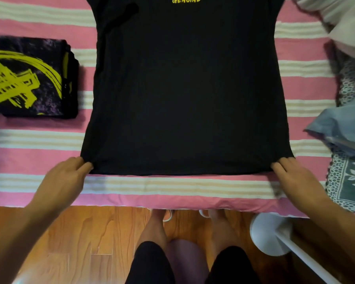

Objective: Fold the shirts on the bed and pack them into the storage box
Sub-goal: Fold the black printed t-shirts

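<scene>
A: Head view. Black cotton T-shirt with yellow print point(184, 89) spread flat on the pink striped bedsheet point(39, 160), hem toward the person.
B: Grips?
A: Left hand point(67, 177) pinches the left hem corner, right hand point(293, 177) pinches the right one. Fingers curled on cloth.
B: Handling?
A: Light, limp, likely to wrinkle; corners and side seams look like the best holds. Folded black shirt with yellow graphic point(29, 78) lies left. No storage box visible.

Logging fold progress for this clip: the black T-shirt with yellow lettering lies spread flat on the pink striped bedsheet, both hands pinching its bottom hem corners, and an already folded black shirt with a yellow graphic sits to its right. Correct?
One detail is off. The folded black shirt with the yellow graphic lies to the left of the spread black T-shirt with yellow lettering, not the right, as the head view shows. The left hand and right hand do pinch the hem corners on the pink striped bedsheet.
</scene>
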A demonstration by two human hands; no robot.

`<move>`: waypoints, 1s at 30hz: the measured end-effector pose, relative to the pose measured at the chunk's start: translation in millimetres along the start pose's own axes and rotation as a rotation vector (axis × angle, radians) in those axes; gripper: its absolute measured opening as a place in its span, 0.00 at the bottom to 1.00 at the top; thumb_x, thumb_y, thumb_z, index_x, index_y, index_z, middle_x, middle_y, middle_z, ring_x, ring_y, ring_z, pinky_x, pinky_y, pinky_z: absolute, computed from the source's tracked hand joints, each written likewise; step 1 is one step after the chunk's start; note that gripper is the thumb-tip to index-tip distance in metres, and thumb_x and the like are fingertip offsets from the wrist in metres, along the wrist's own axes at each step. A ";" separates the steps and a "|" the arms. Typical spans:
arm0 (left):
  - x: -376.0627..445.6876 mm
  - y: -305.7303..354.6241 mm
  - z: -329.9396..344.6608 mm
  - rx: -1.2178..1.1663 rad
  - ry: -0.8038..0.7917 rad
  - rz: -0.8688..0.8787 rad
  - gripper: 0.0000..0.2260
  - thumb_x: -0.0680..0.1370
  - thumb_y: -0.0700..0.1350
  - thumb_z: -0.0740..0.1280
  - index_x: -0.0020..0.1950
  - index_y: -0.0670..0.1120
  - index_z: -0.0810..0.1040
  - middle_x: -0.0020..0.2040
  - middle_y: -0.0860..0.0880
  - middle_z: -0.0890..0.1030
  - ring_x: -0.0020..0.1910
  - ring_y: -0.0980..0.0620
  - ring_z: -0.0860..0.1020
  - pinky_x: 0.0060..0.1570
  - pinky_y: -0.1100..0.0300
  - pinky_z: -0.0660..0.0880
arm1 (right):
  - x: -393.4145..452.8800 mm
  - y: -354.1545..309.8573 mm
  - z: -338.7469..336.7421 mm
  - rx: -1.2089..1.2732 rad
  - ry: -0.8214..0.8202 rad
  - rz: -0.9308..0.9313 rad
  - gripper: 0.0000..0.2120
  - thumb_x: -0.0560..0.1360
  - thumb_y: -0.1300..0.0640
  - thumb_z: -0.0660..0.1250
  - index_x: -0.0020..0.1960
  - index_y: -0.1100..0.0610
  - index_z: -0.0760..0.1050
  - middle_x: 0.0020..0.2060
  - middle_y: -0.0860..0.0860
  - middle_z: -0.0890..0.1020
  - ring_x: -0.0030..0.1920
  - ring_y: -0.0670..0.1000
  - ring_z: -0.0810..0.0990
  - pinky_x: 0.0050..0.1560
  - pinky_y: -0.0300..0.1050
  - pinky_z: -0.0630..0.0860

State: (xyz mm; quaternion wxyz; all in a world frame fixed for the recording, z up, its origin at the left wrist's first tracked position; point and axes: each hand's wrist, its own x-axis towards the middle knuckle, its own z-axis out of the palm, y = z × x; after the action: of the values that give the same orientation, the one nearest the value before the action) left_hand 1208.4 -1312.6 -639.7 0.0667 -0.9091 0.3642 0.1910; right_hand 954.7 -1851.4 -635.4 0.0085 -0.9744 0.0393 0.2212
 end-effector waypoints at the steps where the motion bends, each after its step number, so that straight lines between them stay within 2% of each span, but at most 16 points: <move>1: -6.7 -1.8 1.6 0.023 -0.020 0.008 0.22 0.59 0.25 0.79 0.51 0.34 0.82 0.39 0.39 0.78 0.34 0.38 0.75 0.30 0.50 0.71 | -5.1 1.8 1.2 0.004 0.007 -0.012 0.36 0.46 0.71 0.83 0.52 0.63 0.78 0.44 0.59 0.78 0.42 0.60 0.76 0.36 0.52 0.77; 5: -20.7 0.6 17.2 0.078 -0.073 -0.039 0.24 0.58 0.25 0.79 0.52 0.36 0.83 0.41 0.39 0.79 0.38 0.37 0.75 0.36 0.44 0.74 | -2.3 0.6 13.7 0.005 -0.017 -0.012 0.32 0.48 0.69 0.84 0.51 0.63 0.80 0.44 0.59 0.79 0.43 0.60 0.77 0.41 0.55 0.79; 8: -12.6 17.9 22.0 -0.013 -0.057 -0.159 0.15 0.66 0.31 0.77 0.52 0.37 0.82 0.47 0.38 0.79 0.44 0.37 0.77 0.40 0.44 0.76 | 4.7 -9.0 21.2 0.032 0.011 0.087 0.15 0.66 0.61 0.80 0.50 0.62 0.82 0.50 0.59 0.80 0.51 0.60 0.76 0.52 0.58 0.77; 9: -9.1 21.6 24.6 -0.101 -0.021 -0.244 0.11 0.70 0.33 0.76 0.51 0.38 0.82 0.51 0.37 0.79 0.47 0.36 0.76 0.43 0.42 0.77 | 5.8 -10.7 22.6 0.100 0.060 0.178 0.10 0.71 0.60 0.76 0.51 0.62 0.82 0.53 0.60 0.79 0.54 0.61 0.75 0.56 0.60 0.75; 11: -3.6 22.8 32.6 -0.358 0.067 -0.520 0.07 0.77 0.40 0.71 0.53 0.39 0.81 0.59 0.36 0.76 0.56 0.35 0.74 0.53 0.40 0.76 | 7.1 -7.0 28.3 0.322 0.133 0.499 0.12 0.77 0.59 0.69 0.59 0.63 0.79 0.60 0.62 0.76 0.61 0.64 0.71 0.61 0.62 0.71; 13: 4.1 22.1 34.0 -0.648 0.087 -0.777 0.13 0.81 0.47 0.65 0.61 0.40 0.77 0.61 0.38 0.76 0.59 0.37 0.76 0.58 0.42 0.75 | 13.5 2.3 26.5 0.643 0.099 0.855 0.19 0.79 0.54 0.68 0.67 0.61 0.72 0.64 0.62 0.73 0.65 0.66 0.71 0.65 0.63 0.70; 15: 13.7 22.5 28.4 -0.846 0.078 -0.962 0.17 0.83 0.49 0.64 0.67 0.40 0.72 0.58 0.40 0.77 0.56 0.39 0.77 0.58 0.42 0.75 | 23.9 9.1 20.4 0.907 0.061 1.043 0.23 0.80 0.52 0.68 0.70 0.62 0.69 0.65 0.62 0.74 0.65 0.66 0.74 0.65 0.63 0.72; 16: 19.1 22.5 22.0 -0.904 0.055 -1.039 0.17 0.83 0.49 0.65 0.66 0.39 0.71 0.56 0.41 0.77 0.54 0.40 0.76 0.57 0.42 0.74 | 28.9 10.5 15.6 1.008 0.053 1.107 0.23 0.80 0.52 0.68 0.70 0.61 0.69 0.65 0.61 0.75 0.64 0.64 0.75 0.65 0.62 0.73; 19: 28.5 11.8 11.9 -1.092 -0.006 -1.118 0.13 0.84 0.48 0.65 0.51 0.37 0.76 0.47 0.39 0.78 0.47 0.40 0.76 0.50 0.44 0.73 | 36.7 23.1 6.2 1.348 0.089 1.191 0.14 0.80 0.57 0.68 0.62 0.62 0.76 0.57 0.59 0.81 0.57 0.60 0.80 0.59 0.55 0.76; 21: 28.6 3.4 4.6 -1.276 0.068 -1.153 0.11 0.84 0.47 0.65 0.48 0.41 0.76 0.48 0.39 0.80 0.48 0.41 0.77 0.53 0.44 0.75 | 32.2 31.9 -4.1 1.582 0.166 1.193 0.13 0.79 0.56 0.68 0.61 0.61 0.77 0.55 0.57 0.83 0.57 0.58 0.81 0.54 0.51 0.80; 22: 26.5 1.5 0.9 -1.358 0.132 -1.166 0.10 0.84 0.46 0.64 0.48 0.42 0.76 0.49 0.40 0.79 0.48 0.41 0.78 0.51 0.45 0.77 | 26.7 33.6 -11.1 1.717 0.231 1.209 0.12 0.80 0.56 0.67 0.61 0.60 0.77 0.54 0.55 0.84 0.56 0.56 0.82 0.48 0.48 0.82; 24: 19.3 0.7 -5.2 -1.405 0.230 -1.154 0.09 0.85 0.47 0.63 0.47 0.44 0.74 0.47 0.39 0.77 0.41 0.43 0.77 0.40 0.53 0.78 | 12.0 32.6 -23.0 1.900 0.316 1.243 0.06 0.81 0.57 0.65 0.57 0.57 0.77 0.50 0.53 0.84 0.52 0.51 0.83 0.41 0.42 0.84; 26: 9.3 4.6 -10.5 -1.356 0.253 -1.139 0.10 0.84 0.47 0.65 0.45 0.45 0.73 0.43 0.39 0.76 0.33 0.44 0.74 0.29 0.58 0.76 | -3.1 24.6 -27.3 1.822 0.272 1.288 0.03 0.81 0.58 0.66 0.52 0.56 0.77 0.47 0.54 0.84 0.46 0.50 0.84 0.40 0.42 0.84; 27: 4.3 5.1 -10.8 -1.379 0.221 -1.136 0.09 0.83 0.47 0.66 0.46 0.44 0.74 0.42 0.39 0.75 0.31 0.45 0.72 0.28 0.59 0.75 | -9.6 21.5 -24.7 1.730 0.235 1.311 0.02 0.81 0.58 0.67 0.51 0.57 0.76 0.45 0.55 0.82 0.40 0.50 0.83 0.35 0.40 0.83; 29: -3.6 5.8 -13.4 -1.510 0.087 -1.097 0.09 0.83 0.46 0.66 0.50 0.40 0.77 0.41 0.40 0.75 0.33 0.46 0.72 0.33 0.58 0.75 | -17.8 15.2 -17.4 1.606 0.202 1.358 0.03 0.80 0.60 0.68 0.48 0.58 0.76 0.39 0.56 0.80 0.33 0.50 0.78 0.26 0.35 0.78; 30: -5.9 5.4 -14.0 -1.576 0.021 -1.075 0.10 0.83 0.46 0.66 0.53 0.38 0.78 0.42 0.40 0.76 0.35 0.47 0.72 0.37 0.57 0.76 | -18.9 12.5 -14.1 1.571 0.196 1.359 0.04 0.80 0.60 0.67 0.47 0.59 0.76 0.39 0.57 0.79 0.33 0.51 0.77 0.26 0.36 0.79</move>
State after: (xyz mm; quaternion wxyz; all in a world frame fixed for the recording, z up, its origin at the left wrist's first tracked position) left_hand 1205.0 -1316.4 -624.4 -0.4894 -0.7401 -0.3350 0.3171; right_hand 942.8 -1863.0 -614.5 0.5107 -0.4808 0.7127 0.0113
